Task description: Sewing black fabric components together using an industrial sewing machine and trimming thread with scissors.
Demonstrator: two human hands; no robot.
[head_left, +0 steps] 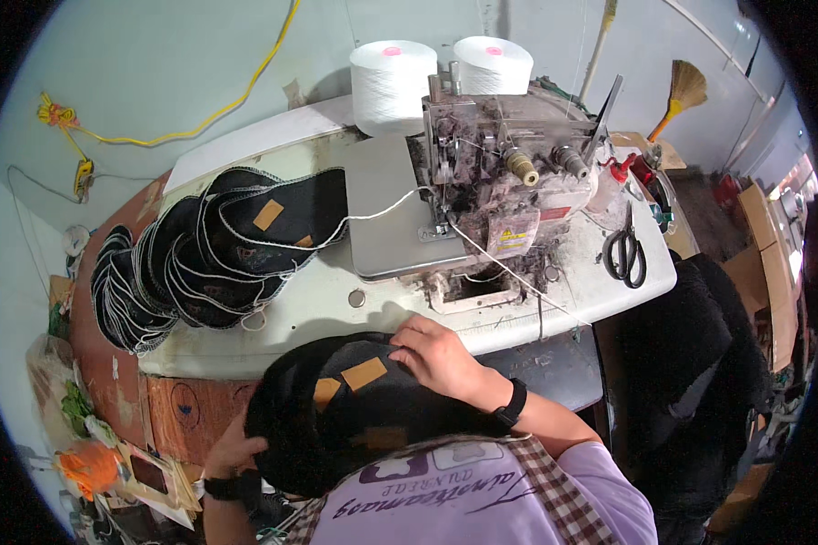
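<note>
A pile of black, rounded fabric pieces (304,427) with tan patches rests in front of me at the table's near edge. My right hand (441,359) pinches the upper edge of the top piece between thumb and fingers. Along the left side of the pile, my left hand (236,451) grips its edge, most of its fingers hidden underneath. Beyond them stands an overlock sewing machine (509,173) covered in dark lint. To its left lie overlapping black pieces (204,259) with white stitched edges, and a white thread chain (382,216) runs from them to the needle area.
Two white thread cones (393,86) stand behind the machine. Black-handled scissors (625,259) lie on the table's right side. More black fabric (691,363) is heaped at the right, near cardboard boxes (763,236). A yellow cord (191,136) hangs along the wall, and a broom (686,91) leans behind.
</note>
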